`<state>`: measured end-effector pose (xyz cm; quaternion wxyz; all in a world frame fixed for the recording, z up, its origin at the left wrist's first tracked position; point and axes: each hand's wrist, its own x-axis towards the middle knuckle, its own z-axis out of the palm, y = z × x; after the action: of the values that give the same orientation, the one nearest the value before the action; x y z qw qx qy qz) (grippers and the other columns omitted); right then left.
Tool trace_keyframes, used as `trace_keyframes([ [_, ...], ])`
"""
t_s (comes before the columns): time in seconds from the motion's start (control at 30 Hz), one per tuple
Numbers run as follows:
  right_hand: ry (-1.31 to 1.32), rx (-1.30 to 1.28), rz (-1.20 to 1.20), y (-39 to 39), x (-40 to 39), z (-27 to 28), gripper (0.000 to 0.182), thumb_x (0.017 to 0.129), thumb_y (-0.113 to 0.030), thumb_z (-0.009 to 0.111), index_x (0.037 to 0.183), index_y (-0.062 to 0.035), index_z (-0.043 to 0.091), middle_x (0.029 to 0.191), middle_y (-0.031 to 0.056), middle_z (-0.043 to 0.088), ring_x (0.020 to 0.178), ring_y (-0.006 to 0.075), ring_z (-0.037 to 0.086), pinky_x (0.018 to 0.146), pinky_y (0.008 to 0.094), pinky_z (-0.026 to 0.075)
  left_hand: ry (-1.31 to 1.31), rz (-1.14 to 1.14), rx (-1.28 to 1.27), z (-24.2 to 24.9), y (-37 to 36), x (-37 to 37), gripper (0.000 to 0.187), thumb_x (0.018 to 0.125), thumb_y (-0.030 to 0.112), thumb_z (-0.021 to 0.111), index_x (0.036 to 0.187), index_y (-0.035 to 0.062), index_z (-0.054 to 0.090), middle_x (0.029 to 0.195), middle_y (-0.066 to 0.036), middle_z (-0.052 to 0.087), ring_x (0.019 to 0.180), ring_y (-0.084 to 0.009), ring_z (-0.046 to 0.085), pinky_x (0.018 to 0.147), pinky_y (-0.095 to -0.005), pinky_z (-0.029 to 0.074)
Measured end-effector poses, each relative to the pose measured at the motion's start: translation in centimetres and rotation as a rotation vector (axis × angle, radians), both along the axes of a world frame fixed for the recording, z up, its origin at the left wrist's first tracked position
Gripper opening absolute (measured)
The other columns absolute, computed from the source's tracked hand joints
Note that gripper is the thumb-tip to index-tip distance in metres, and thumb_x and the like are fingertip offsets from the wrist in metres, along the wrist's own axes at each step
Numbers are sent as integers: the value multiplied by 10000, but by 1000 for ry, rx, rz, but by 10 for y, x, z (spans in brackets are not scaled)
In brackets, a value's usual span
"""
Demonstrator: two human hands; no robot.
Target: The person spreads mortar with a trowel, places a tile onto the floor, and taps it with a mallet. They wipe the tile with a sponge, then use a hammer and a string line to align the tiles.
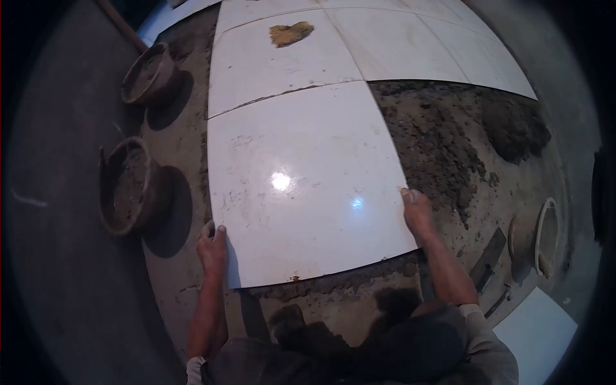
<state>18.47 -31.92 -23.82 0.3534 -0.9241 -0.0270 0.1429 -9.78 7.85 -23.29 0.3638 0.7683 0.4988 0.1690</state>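
Observation:
A large white floor tile [301,218] lies in front of me over dark, rough mortar [410,264] that shows along its near edge. My left hand [212,249] is closed on the tile's left edge near the front corner, thumb on top. At the right edge, a little farther up, my right hand [418,208] grips the same tile. Fingers under the rim are hidden on both sides. The tile's far edge meets another white tile [276,70] along a dirty joint. Grey smudges mark its glossy surface.
Two round pans [131,186] with mortar stand at the left. Crumbly mortar [443,141] spreads at the right beside a darker heap [513,131]. A tipped bowl [538,237], a trowel [489,256] and a loose white tile [538,335] are at lower right. A yellowish lump [290,34] sits on the far tile.

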Motion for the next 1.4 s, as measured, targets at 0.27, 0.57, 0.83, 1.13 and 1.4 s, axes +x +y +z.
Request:
trace_keyframes([
  [0.27,-68,-45,-26,4,-7,20,289,893,-247,602,937,37,624,838,211,662,822,334,656,762,412,492,31,61,-87,19,-3,0,416,864,309,619,1120,-19,637,995,-159,690,924,-236,648,845,-350,487],
  [0.57,-59,-180,59,4,-5,25,345,871,-279,607,993,42,642,916,253,667,872,379,661,776,433,499,-140,108,-199,16,-6,6,425,865,290,628,1140,-33,616,1039,-144,669,935,-209,635,838,-326,490],
  [0.83,-62,-222,97,6,-8,30,360,881,-295,594,1009,38,642,936,263,660,902,398,652,790,439,500,-44,114,-178,37,-14,16,403,864,271,642,1135,-27,618,1032,-127,669,923,-184,627,826,-315,494],
  [1.13,-89,-243,153,7,-9,37,330,876,-282,599,973,31,642,910,257,657,877,400,650,770,444,497,-106,134,-187,22,-5,7,383,854,288,657,1090,-13,645,973,-102,676,863,-165,621,780,-299,492],
  [1.4,-128,-176,197,-1,-8,22,300,864,-245,622,989,26,654,903,241,665,864,384,657,755,419,503,-150,143,-209,35,-4,11,376,850,299,668,1067,-8,652,943,-85,677,842,-147,611,770,-290,486],
])
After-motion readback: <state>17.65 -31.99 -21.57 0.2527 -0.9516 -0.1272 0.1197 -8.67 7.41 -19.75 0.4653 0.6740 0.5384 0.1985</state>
